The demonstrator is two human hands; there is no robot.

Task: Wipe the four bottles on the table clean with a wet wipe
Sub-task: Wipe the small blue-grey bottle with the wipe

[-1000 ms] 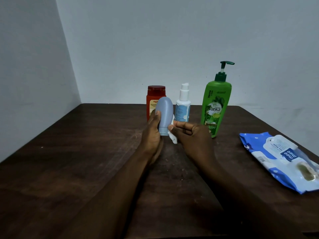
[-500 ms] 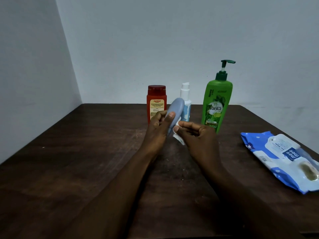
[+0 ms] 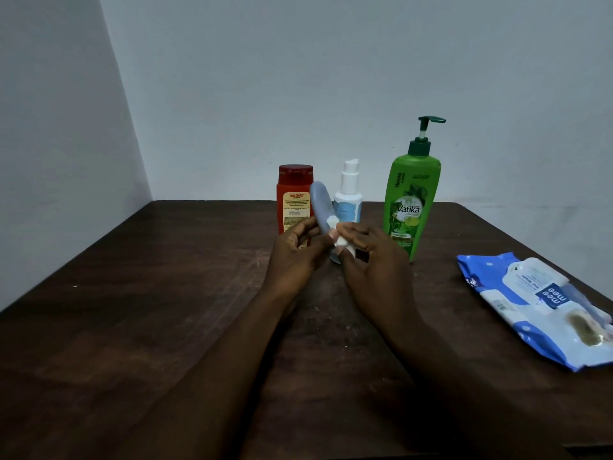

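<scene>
My left hand (image 3: 293, 252) grips a small grey-blue bottle (image 3: 321, 204), tilted with its top leaning left, above the middle of the dark wooden table (image 3: 166, 310). My right hand (image 3: 374, 260) pinches a white wet wipe (image 3: 341, 240) against the bottle's lower side. Behind my hands stand a red bottle (image 3: 293, 197), a white pump bottle with a blue label (image 3: 348, 194) and a tall green pump bottle (image 3: 411, 200), all upright near the table's back edge.
A blue and white pack of wet wipes (image 3: 537, 303) lies flat near the table's right edge. Pale walls close the table in at the back and on the left.
The grey-blue bottle has turned in my left hand, from upright to leaning right and now leaning left. My right hand has kept the wipe against it, shifting slightly upward.
</scene>
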